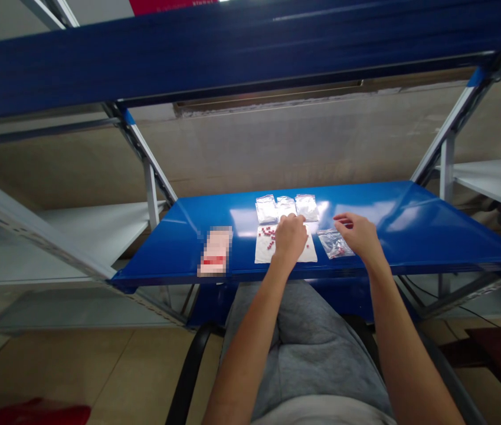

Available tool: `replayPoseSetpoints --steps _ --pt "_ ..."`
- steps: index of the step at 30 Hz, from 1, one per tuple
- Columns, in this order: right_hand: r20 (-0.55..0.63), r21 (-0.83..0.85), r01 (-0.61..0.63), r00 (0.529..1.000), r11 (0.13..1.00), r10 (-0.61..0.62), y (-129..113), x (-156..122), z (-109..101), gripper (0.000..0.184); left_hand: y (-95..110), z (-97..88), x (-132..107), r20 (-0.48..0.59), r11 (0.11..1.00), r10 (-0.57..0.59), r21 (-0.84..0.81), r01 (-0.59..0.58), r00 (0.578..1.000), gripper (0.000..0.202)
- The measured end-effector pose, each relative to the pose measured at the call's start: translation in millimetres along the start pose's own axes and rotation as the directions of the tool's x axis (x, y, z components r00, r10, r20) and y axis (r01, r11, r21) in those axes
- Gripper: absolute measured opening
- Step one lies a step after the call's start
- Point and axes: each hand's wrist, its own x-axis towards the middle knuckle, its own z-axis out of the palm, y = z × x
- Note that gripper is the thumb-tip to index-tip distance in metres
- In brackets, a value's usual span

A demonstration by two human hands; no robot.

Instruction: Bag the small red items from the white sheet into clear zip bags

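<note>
Beads (341, 252) sit in a bag (330, 241) beside the curled right hand (360, 236); left hand (291, 237) fisted.

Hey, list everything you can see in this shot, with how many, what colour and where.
blue shelf: one, blue, in front of the person
small clear bags: three, clear, row at the shelf's back
white sheet: one, white, near the shelf's front edge
red beads: too small to count, red, on the sheet's left part
loose clear bag: one, clear with red pieces inside, right of the sheet
blurred pack: one, pale and red, left of the sheet
side shelves: two, white, either side of the blue shelf
chair: one, black, under the person
left hand: one, curled, on the white sheet
right hand: one, fingers at the loose clear bag's far end
</note>
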Motion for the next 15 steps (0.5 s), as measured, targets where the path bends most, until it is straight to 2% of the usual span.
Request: replayPoseSetpoints --steps 3,6,10,15 --pt "0.089 -0.020 -0.090 0.992 0.996 0.091 -6 40 17 0.029 -16 -4.2 30 0.028 0.998 -0.057 0.032 0.056 0.998 0.025" --pt "0.154 -0.066 -0.164 0.973 0.984 0.172 -8 67 35 0.029 -22 0.6 53 0.035 0.995 -0.083 0.050 0.082 0.996 0.029" --pt "0.143 -0.099 -0.146 0.977 0.984 0.160 -4 79 51 0.028 -17 11.9 68 0.057 0.992 -0.109 0.071 0.105 0.992 0.027" --pt "0.147 -0.098 -0.133 0.978 0.986 0.147 1 80 62 0.027 -9 21.7 72 0.100 0.986 -0.136 0.106 0.126 0.986 0.025"
